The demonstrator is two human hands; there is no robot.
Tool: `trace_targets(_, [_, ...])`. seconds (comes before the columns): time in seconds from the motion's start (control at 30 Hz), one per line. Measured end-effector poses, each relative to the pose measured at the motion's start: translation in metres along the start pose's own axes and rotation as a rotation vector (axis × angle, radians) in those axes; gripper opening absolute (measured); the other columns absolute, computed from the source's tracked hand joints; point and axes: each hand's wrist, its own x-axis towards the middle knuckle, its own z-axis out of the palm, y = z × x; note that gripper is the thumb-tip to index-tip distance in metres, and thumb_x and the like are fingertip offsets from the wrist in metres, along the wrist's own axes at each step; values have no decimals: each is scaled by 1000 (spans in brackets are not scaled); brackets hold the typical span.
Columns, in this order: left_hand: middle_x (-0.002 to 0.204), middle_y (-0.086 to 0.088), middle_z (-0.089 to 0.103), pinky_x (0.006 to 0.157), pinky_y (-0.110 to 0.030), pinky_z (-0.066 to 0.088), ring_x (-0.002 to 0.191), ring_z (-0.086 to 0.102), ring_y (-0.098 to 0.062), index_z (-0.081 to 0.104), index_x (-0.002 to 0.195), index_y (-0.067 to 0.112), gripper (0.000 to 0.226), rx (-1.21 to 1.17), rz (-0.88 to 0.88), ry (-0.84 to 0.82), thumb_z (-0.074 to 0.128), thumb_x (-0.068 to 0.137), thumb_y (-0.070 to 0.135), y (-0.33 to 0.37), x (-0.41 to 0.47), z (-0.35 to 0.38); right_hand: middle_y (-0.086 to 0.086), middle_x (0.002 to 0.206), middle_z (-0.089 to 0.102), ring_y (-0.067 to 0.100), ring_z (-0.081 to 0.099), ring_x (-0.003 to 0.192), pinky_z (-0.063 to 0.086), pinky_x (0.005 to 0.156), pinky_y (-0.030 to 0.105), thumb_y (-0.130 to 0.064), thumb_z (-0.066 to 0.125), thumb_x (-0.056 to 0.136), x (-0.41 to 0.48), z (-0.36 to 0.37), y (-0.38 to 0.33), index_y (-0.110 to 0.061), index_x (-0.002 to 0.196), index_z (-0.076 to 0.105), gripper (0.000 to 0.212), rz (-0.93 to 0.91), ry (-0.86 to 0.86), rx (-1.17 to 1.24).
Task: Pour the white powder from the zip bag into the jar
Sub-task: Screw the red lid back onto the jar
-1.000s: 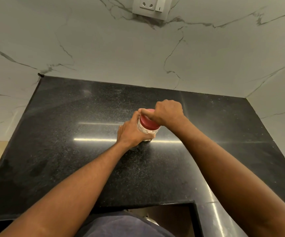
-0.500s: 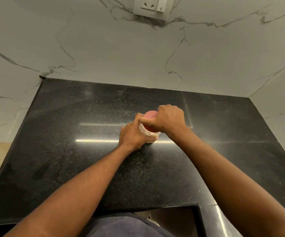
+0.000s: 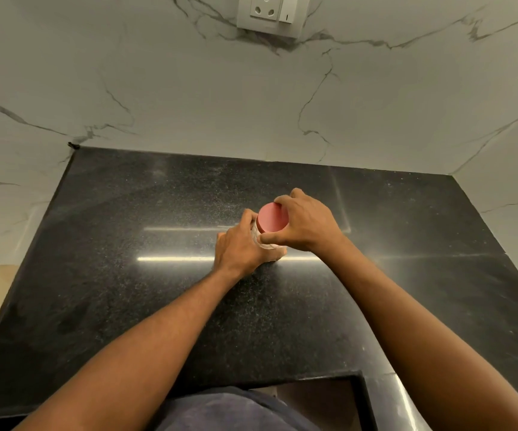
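Note:
A small clear jar point(image 3: 255, 235) with a red lid point(image 3: 269, 218) stands upright near the middle of the black granite counter point(image 3: 127, 275). My left hand point(image 3: 239, 247) wraps around the jar's body from the left. My right hand point(image 3: 306, 225) grips the red lid from the right, thumb at the front and fingers over the back edge. The jar's contents are hidden by my hands. No zip bag is in view.
A marble wall point(image 3: 251, 104) rises behind the counter and on both sides, with a white socket plate point(image 3: 271, 14) at the top. A fine white dusting lies on the counter around the jar. The counter's front edge has a cut-out at the lower right.
My right hand has turned on the lid, and its fingers now sit further round the back edge, showing more of the red top. The jar and left hand stay in place.

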Motion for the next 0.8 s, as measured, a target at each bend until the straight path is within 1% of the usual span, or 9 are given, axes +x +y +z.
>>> trace_targets(0.13, [90, 20, 66, 85, -41, 45, 86, 67, -14, 35, 108, 44, 79, 27, 8, -8, 79, 53, 79, 1, -1, 0, 2, 112, 59, 21, 63, 92, 52, 72, 32, -89, 62, 69, -4, 11, 4, -18, 133, 60, 94, -21, 97, 42])
trace_targets(0.23, [124, 8, 70, 103, -45, 39, 117, 64, -19, 41, 135, 37, 97, -66, -18, -54, 84, 56, 74, -5, -6, 2, 4, 142, 54, 23, 60, 121, 53, 93, 38, -88, 66, 69, -19, 26, 14, -22, 156, 35, 114, 29, 91, 302])
trace_targets(0.33, [156, 0, 53, 118, -54, 39, 143, 49, -23, 32, 156, 30, 118, -199, -39, -85, 94, 60, 57, -20, -17, 3, 3, 159, 45, 16, 52, 134, 47, 109, 40, -70, 82, 72, -45, 60, 16, -26, 163, 19, 119, 188, 132, 667])
trace_targets(0.37, [157, 1, 52, 117, -51, 42, 144, 49, -22, 32, 158, 29, 116, -223, -38, -77, 95, 63, 52, -25, -20, 4, 0, 158, 46, 13, 52, 134, 48, 110, 40, -64, 84, 73, -53, 72, 13, -27, 162, 22, 114, 218, 147, 768])
trace_targets(0.43, [142, 22, 61, 106, -27, 50, 132, 58, -1, 43, 150, 36, 95, -283, 0, -56, 93, 69, 46, -31, -24, 6, -10, 150, 52, 3, 56, 127, 52, 109, 38, -61, 82, 75, -61, 91, 3, -31, 156, 33, 100, 248, 168, 915])
trace_targets(0.53, [113, 45, 62, 85, 2, 44, 109, 57, 27, 53, 140, 44, 76, -324, 11, -12, 88, 72, 51, -26, -21, 3, -16, 138, 57, -16, 58, 116, 55, 103, 26, -61, 78, 79, -55, 102, -6, -40, 148, 39, 82, 282, 209, 1024])
trace_targets(0.63, [108, 41, 62, 78, 7, 43, 102, 55, 33, 57, 135, 43, 68, -324, 2, 20, 86, 75, 53, -22, -5, -8, -21, 131, 57, -28, 54, 110, 50, 87, 4, -59, 79, 81, -37, 98, -7, -44, 142, 39, 75, 271, 223, 1028])
trace_targets(0.7, [111, 37, 62, 77, 4, 45, 100, 58, 29, 58, 136, 41, 67, -312, 6, 11, 88, 77, 46, -20, 12, -17, -27, 128, 56, -29, 53, 109, 47, 83, 0, -57, 80, 81, -19, 92, -4, -41, 143, 40, 76, 252, 227, 1029])
trace_targets(0.8, [123, 19, 69, 87, -8, 48, 107, 65, 7, 60, 140, 29, 69, -268, 5, 2, 90, 79, 38, -15, 46, -36, -26, 123, 58, -20, 59, 107, 50, 83, 5, -58, 79, 82, 16, 80, -3, -38, 143, 42, 74, 220, 232, 1012])
